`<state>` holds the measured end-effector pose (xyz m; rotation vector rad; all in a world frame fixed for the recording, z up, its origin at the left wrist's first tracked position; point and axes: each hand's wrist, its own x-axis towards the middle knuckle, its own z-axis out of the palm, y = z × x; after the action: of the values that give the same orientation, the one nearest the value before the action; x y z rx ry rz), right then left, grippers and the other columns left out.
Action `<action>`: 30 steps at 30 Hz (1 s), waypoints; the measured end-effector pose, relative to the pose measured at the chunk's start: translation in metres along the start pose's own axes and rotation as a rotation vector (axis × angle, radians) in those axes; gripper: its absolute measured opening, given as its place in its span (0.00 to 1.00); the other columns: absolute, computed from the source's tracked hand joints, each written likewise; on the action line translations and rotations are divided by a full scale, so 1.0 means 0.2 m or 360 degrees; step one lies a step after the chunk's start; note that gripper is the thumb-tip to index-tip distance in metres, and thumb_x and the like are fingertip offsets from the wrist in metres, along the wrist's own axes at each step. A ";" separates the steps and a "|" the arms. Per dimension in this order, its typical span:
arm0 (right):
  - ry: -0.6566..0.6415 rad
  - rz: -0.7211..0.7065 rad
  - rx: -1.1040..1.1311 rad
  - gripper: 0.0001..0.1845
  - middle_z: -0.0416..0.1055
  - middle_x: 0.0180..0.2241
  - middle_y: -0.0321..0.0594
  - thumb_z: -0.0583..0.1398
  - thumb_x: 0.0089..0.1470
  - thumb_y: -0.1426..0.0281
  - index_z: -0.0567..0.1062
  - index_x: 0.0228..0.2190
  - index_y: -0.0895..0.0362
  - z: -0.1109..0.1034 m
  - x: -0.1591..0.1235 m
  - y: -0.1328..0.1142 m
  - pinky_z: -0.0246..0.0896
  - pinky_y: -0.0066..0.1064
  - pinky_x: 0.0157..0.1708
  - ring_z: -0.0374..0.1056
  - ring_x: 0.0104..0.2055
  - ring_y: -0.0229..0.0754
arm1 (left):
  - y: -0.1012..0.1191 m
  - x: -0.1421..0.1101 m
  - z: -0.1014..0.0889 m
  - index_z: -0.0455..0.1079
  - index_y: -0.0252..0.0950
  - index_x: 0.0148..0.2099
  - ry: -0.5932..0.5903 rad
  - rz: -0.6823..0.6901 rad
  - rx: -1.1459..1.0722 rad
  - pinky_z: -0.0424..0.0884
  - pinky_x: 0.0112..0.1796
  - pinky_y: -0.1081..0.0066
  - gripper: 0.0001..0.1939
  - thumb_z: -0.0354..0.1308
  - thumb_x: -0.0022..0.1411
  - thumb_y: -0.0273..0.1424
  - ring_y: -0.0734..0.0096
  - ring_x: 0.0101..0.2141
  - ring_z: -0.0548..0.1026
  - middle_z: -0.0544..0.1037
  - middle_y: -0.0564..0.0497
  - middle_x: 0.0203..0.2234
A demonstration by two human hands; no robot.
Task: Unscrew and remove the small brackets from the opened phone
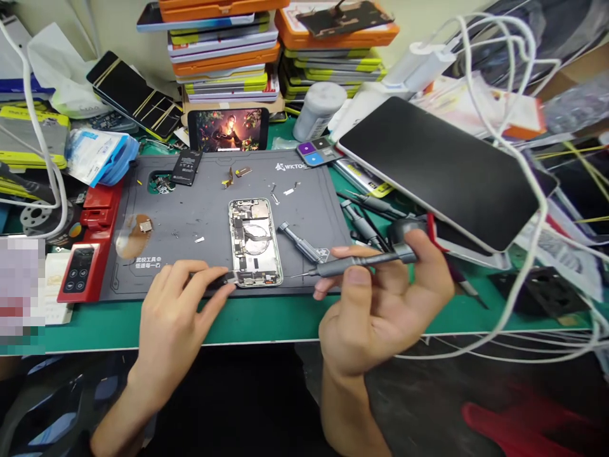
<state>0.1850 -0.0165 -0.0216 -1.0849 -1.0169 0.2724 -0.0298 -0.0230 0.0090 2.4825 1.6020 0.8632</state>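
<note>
An opened phone (pixel 255 244) lies on the grey work mat (pixel 190 209), its boards and round charging coil bare. At its lower left corner, my left hand (pixel 178 304) pinches a small dark part with a silvery end (pixel 231 277), partly hidden by the fingers. My right hand (pixel 380 304) grips a grey screwdriver (pixel 352 261), held nearly level with its thin tip pointing left, just right of the phone's bottom edge. Another small screwdriver (pixel 299 241) lies right of the phone. Tiny screws and metal pieces (pixel 288 191) are scattered on the mat.
A phone playing video (pixel 228 129) leans at the back, near a removed battery (pixel 187 167). A red device (pixel 90 247) borders the mat's left side. To the right lie a large black tablet (pixel 442 165), more screwdrivers (pixel 364 223) and a looping white cable (pixel 537 254).
</note>
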 end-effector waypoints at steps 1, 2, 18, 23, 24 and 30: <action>0.0003 -0.0010 0.0006 0.29 0.82 0.42 0.37 0.63 0.68 0.75 0.72 0.67 0.46 0.00 0.00 0.00 0.71 0.22 0.20 0.72 0.26 0.33 | 0.03 0.02 0.02 0.76 0.39 0.56 -0.0009 0.0013 -0.0075 0.74 0.45 0.61 0.10 0.64 0.77 0.34 0.61 0.43 0.78 0.80 0.47 0.44; -0.0003 -0.0025 0.0014 0.30 0.82 0.42 0.37 0.63 0.68 0.75 0.71 0.67 0.46 0.00 -0.01 0.00 0.71 0.22 0.20 0.73 0.26 0.33 | 0.05 0.04 0.05 0.76 0.39 0.56 -0.0037 0.0038 -0.0133 0.74 0.45 0.61 0.09 0.64 0.77 0.34 0.61 0.43 0.78 0.80 0.48 0.44; -0.0061 0.0182 0.0114 0.28 0.79 0.42 0.37 0.62 0.69 0.74 0.70 0.67 0.47 -0.02 -0.02 0.00 0.71 0.21 0.21 0.72 0.27 0.32 | 0.11 0.08 0.14 0.75 0.36 0.62 0.0013 0.0358 0.0024 0.74 0.45 0.60 0.14 0.63 0.77 0.30 0.59 0.47 0.79 0.85 0.44 0.51; -0.0098 0.0201 0.0137 0.29 0.80 0.42 0.37 0.62 0.69 0.74 0.70 0.67 0.46 -0.03 -0.02 0.01 0.72 0.21 0.23 0.75 0.31 0.34 | 0.12 0.02 0.13 0.76 0.34 0.64 -0.0083 0.0490 0.0169 0.74 0.50 0.58 0.18 0.61 0.76 0.21 0.57 0.53 0.80 0.84 0.44 0.58; -0.0097 0.0203 0.0137 0.29 0.80 0.42 0.37 0.62 0.69 0.74 0.70 0.67 0.46 -0.03 -0.02 0.01 0.73 0.21 0.23 0.75 0.31 0.34 | 0.12 0.02 0.12 0.76 0.34 0.64 -0.0095 0.0501 0.0186 0.75 0.50 0.57 0.18 0.60 0.76 0.21 0.57 0.53 0.80 0.84 0.45 0.59; -0.0085 0.0222 0.0130 0.28 0.80 0.42 0.36 0.63 0.69 0.73 0.71 0.67 0.46 -0.02 -0.03 0.01 0.71 0.21 0.22 0.71 0.25 0.31 | 0.15 0.02 0.13 0.78 0.31 0.63 -0.0070 0.0547 0.0265 0.76 0.48 0.58 0.15 0.62 0.78 0.29 0.55 0.52 0.81 0.84 0.43 0.59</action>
<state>0.1858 -0.0217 -0.0267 -1.0806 -0.9704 0.4541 0.0075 -0.0274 -0.0006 2.9282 1.3023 0.7246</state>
